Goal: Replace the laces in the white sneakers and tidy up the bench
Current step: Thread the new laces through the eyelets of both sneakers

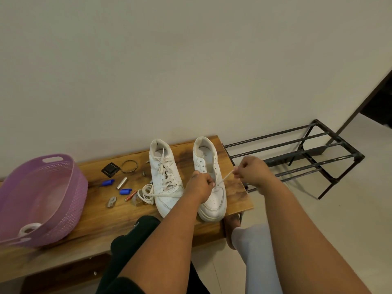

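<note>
Two white sneakers stand toe-toward-me on the wooden bench (106,217). The left sneaker (164,177) is laced. The right sneaker (209,166) shows bare eyelets along its upper part. My left hand (199,186) rests on the right sneaker near its lowest eyelets, fingers pinched there. My right hand (252,171) is pinched on the end of a white lace (226,178), which runs taut from a low eyelet up to my fingers. A loose coil of white lace (146,193) lies beside the left sneaker's toe.
A purple plastic basket (40,200) sits at the bench's left. Small clutter lies between basket and sneakers: two blue caps (108,182), a metal tube (122,183), a battery (130,196), a black square item (110,169), a bangle (129,166). A black metal rack (297,155) stands right.
</note>
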